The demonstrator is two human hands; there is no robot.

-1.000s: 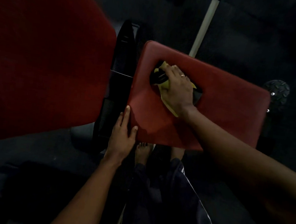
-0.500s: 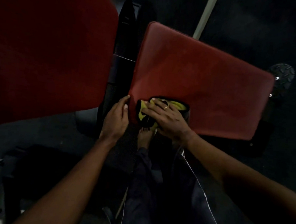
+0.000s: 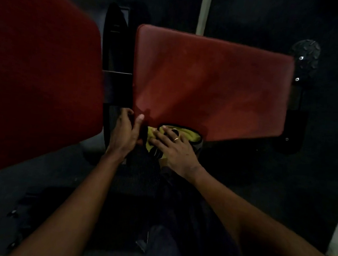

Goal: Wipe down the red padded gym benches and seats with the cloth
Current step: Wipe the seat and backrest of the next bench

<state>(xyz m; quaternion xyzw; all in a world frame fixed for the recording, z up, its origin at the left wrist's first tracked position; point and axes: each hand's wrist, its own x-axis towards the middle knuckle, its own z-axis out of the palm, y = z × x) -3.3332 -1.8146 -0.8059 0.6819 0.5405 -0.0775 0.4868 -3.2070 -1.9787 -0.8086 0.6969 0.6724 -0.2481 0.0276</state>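
A red padded seat [image 3: 210, 82] fills the middle of the view, with a larger red padded bench back [image 3: 38, 68] at the left. A yellow and black cloth [image 3: 186, 135] lies on the seat's near edge. My right hand [image 3: 174, 147] presses flat on the cloth with its fingers spread. My left hand [image 3: 125, 132] grips the seat's near left corner, thumb on the pad's edge and fingers curled into the gap beside it.
A black metal frame [image 3: 116, 64] runs between the two pads. A black textured footplate [image 3: 305, 54] with bolts sticks out at the seat's right end. My dark trouser legs [image 3: 173, 232] stand below the seat on a dark floor. A pale strip [image 3: 204, 8] crosses the floor behind.
My right hand has drawn the cloth from the seat's far left area down to its near edge. My left hand has stayed at the near left corner, its fingers now curled more.
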